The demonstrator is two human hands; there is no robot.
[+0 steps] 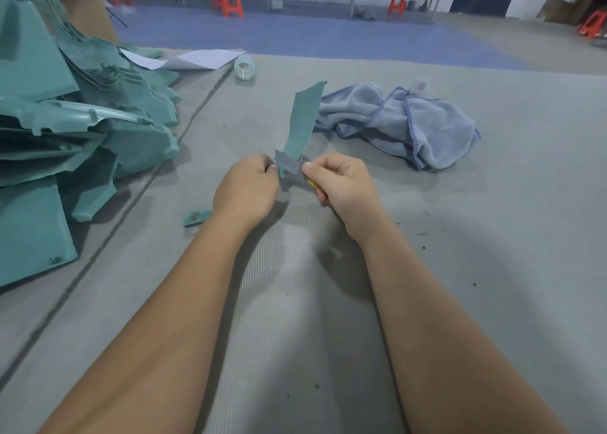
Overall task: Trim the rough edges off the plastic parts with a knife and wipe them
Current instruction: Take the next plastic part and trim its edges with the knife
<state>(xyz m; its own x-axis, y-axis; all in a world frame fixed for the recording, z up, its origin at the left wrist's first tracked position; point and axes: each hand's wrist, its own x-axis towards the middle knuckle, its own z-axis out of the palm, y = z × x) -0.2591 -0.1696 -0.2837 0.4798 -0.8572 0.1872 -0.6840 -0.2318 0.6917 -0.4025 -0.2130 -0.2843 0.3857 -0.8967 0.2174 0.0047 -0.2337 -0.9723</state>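
On the grey mat [460, 236], the strip [303, 121] points away from both hands; left hand [246, 187] pinches its near end, right hand [345, 187] grips the knife [289, 166] across it

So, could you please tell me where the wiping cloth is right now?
In the head view, the blue cloth lies bunched on the grey mat, right of centre, just beyond the right hand and beside the green plastic strip.

Left hand [247, 189], right hand [345, 187]: fingers curled, forearms extended, converging.
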